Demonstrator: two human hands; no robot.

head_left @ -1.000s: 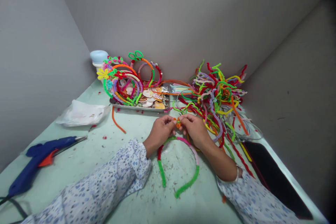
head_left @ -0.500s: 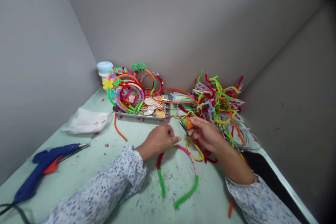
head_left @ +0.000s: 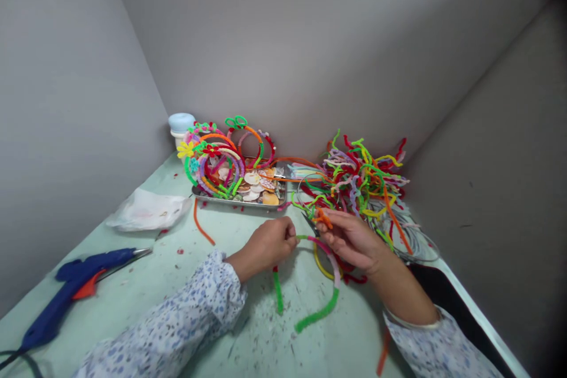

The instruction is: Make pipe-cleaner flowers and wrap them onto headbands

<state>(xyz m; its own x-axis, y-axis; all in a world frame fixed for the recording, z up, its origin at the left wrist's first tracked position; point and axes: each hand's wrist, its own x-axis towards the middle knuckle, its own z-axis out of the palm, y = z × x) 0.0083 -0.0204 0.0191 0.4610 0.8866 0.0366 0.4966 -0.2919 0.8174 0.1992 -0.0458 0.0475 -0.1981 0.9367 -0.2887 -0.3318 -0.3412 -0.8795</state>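
A headband [head_left: 328,306] wrapped in green, pink and red fuzzy wire hangs from my left hand [head_left: 271,246], whose fingers pinch it at the top of its curve. To the right, my right hand [head_left: 349,239] holds a small orange fuzzy piece [head_left: 323,218] between thumb and fingertips. Dark scissor blades [head_left: 310,223] point out beside that hand; their handles are hidden. Behind the headband a yellow fuzzy loop [head_left: 319,263] lies on the table.
A blue glue gun [head_left: 75,283] and a white plastic bag [head_left: 148,211] lie at left. Finished headbands [head_left: 217,165] lean over a metal tray [head_left: 239,203] of shells. Tangled fuzzy wires [head_left: 367,177] fill the back right. A jar [head_left: 181,125] stands at the back left.
My left hand has closed on the headband and raised its top slightly. The orange piece has turned in my right hand. The view has shifted a little.
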